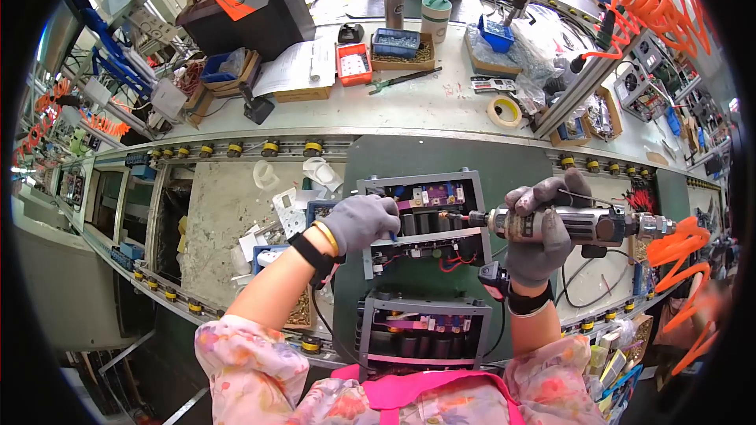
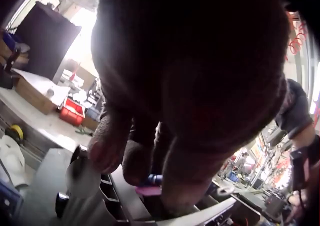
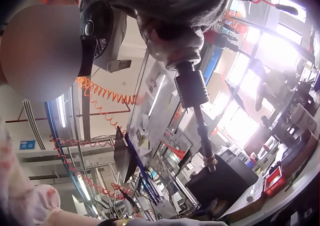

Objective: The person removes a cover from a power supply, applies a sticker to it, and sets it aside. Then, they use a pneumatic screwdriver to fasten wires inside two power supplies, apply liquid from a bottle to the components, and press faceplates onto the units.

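Note:
In the head view my right hand [image 1: 543, 228], in a grey glove, grips an air screwdriver [image 1: 579, 224] held level, its bit pointing left over an open metal chassis [image 1: 480, 189]. A small brass-coloured piece shows at the bit's tip, seen also on the screwdriver bit [image 3: 205, 141] in the right wrist view. My gloved left hand [image 1: 361, 223] is at the chassis's left side, fingers bent over its rim. In the left wrist view the left hand's fingers [image 2: 185, 176] point down into the chassis beside a small blue part [image 2: 155, 179]; I cannot tell whether they pinch anything.
A second open chassis [image 1: 425, 299] lies nearer my body on the green board [image 1: 378, 161]. Roller rails [image 1: 272, 148] run alongside. The back bench [image 1: 441, 114] carries a red bin [image 1: 353, 64], a tape roll [image 1: 504, 112] and cups. An orange coiled hose [image 1: 681, 248] trails right from the screwdriver.

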`<state>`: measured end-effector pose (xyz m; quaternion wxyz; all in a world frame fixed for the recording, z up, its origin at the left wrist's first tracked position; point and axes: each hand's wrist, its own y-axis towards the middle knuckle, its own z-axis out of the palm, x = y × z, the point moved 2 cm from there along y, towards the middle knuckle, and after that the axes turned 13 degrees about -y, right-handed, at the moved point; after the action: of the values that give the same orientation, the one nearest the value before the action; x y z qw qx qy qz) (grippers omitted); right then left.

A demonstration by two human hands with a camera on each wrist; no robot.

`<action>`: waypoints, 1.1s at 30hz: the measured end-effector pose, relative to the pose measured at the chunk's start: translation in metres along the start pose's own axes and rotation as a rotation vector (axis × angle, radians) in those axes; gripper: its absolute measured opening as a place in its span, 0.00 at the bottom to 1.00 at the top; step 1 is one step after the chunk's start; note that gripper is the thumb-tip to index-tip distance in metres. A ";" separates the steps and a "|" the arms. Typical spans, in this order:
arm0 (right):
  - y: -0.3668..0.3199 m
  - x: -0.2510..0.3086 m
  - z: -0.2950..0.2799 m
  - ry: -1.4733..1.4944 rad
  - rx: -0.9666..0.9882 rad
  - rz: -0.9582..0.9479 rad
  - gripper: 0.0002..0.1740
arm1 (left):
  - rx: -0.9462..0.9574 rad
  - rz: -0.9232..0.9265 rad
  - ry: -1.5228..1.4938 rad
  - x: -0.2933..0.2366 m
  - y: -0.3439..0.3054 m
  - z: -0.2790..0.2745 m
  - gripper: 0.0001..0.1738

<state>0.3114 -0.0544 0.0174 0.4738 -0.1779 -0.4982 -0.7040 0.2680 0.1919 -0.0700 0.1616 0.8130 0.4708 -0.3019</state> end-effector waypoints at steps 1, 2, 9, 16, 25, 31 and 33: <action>0.001 0.000 -0.002 -0.021 -0.003 -0.005 0.33 | 0.002 -0.004 -0.038 0.003 0.010 0.003 0.10; 0.001 -0.001 -0.004 -0.045 -0.007 -0.011 0.33 | 0.005 -0.007 -0.076 0.005 0.021 0.007 0.10; 0.005 -0.033 -0.007 -0.173 0.051 0.053 0.31 | -0.059 -0.383 -0.126 0.005 0.077 0.013 0.13; 0.002 -0.070 -0.006 -0.198 0.090 0.188 0.29 | -0.070 -0.335 -0.116 0.013 0.079 0.022 0.14; 0.006 -0.093 -0.003 -0.354 0.186 0.302 0.27 | -0.046 -0.309 -0.018 0.010 0.077 0.026 0.11; 0.006 -0.089 0.008 -0.405 0.171 0.426 0.26 | -0.096 -0.244 0.034 0.014 0.074 0.029 0.10; 0.006 -0.095 0.007 -0.417 0.199 0.431 0.26 | -0.152 -0.217 0.030 0.014 0.074 0.025 0.11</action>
<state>0.3614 -0.0021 -0.0452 0.5151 -0.3725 -0.6018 -0.4834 0.3284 0.1502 -0.0993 0.1822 0.7470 0.5801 -0.2689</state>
